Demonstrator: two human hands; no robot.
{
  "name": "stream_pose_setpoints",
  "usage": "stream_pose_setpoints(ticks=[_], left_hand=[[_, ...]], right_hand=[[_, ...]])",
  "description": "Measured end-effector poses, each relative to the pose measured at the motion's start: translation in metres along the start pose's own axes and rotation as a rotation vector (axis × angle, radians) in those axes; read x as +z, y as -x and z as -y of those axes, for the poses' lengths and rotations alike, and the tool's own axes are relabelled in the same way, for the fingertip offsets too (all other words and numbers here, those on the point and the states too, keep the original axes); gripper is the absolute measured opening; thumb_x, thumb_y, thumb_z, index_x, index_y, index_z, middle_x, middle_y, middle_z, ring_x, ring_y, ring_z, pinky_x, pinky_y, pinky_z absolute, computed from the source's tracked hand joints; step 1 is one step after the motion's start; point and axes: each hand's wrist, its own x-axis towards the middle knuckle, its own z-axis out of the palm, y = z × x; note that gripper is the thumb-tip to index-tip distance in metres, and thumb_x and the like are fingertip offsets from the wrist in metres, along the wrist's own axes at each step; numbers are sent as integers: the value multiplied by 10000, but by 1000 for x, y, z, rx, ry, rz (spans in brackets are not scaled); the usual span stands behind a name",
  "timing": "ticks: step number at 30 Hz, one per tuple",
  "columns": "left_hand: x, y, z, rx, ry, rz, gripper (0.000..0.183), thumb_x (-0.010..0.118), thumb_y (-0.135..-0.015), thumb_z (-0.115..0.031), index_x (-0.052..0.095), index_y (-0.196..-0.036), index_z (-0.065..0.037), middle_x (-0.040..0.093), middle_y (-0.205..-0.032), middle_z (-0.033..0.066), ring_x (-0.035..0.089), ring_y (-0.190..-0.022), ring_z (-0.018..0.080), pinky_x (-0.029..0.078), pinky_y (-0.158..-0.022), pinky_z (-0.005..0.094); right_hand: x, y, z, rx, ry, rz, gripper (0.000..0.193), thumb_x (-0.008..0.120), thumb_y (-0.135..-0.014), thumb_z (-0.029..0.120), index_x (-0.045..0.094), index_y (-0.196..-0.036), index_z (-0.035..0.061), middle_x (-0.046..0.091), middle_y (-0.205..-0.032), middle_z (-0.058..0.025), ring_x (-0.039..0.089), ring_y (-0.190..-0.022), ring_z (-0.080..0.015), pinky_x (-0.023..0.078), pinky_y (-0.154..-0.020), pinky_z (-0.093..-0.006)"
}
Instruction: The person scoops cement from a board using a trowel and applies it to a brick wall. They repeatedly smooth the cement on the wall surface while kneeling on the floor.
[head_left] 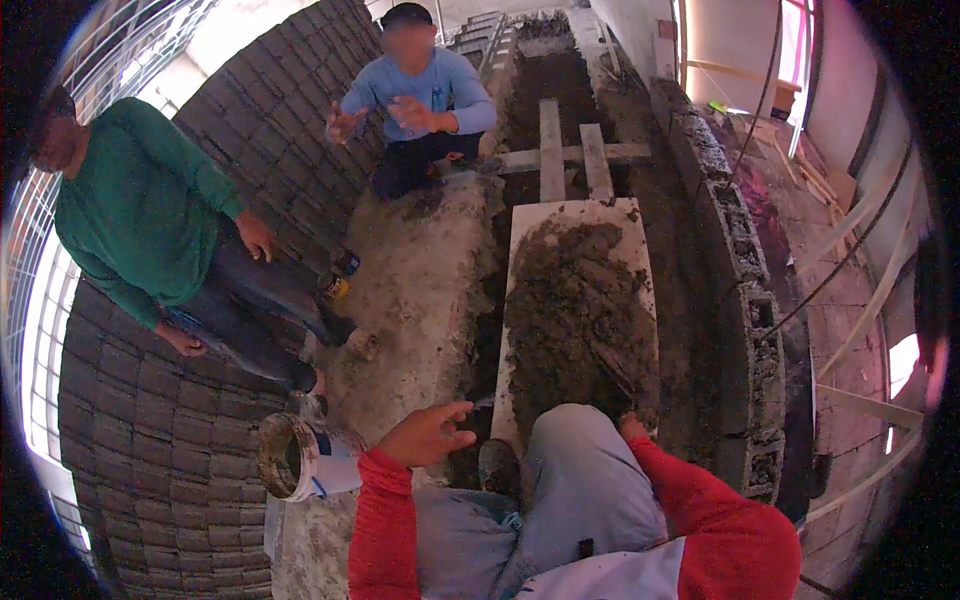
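Below you, on the mortar board, the heap of dark mortar lies spread. Your right hand is down at its near edge, mostly hidden behind your knee; grip can't be told. Your left hand hovers open, fingers spread, over the concrete strip near the white bucket. Judged: working the mix; next wants a firm scoop.
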Motion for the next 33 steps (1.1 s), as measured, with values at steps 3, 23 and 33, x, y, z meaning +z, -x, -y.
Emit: stream_pose_setpoints(ticks=[3,23,33], left_hand=[[-3,0,-8,-10,17,4,565,635,-829,-332,445,-1277,-43,574,-1136,143,585,-975,234,468,-824,345],[4,-7,26,22,169,-1,558,651,-839,-274,418,-1305,-73,552,-1043,78,568,-919,172,475,-730,297],[-2,2,-2,49,-133,-69,541,635,-839,-324,451,-1284,-79,570,-910,95,561,-834,171,462,-682,308]], right_hand=[[-1,-3,-1,13,-14,18,430,304,-923,431,357,-1115,50,585,-970,-314,565,-928,-474,446,-785,-543],[-2,0,1,-32,-15,74,456,417,-870,423,303,-1215,147,551,-1041,-324,535,-992,-484,428,-832,-543],[-22,30,28,20,51,70,469,349,-893,476,354,-1130,72,551,-1074,-311,530,-1012,-472,419,-844,-541]])
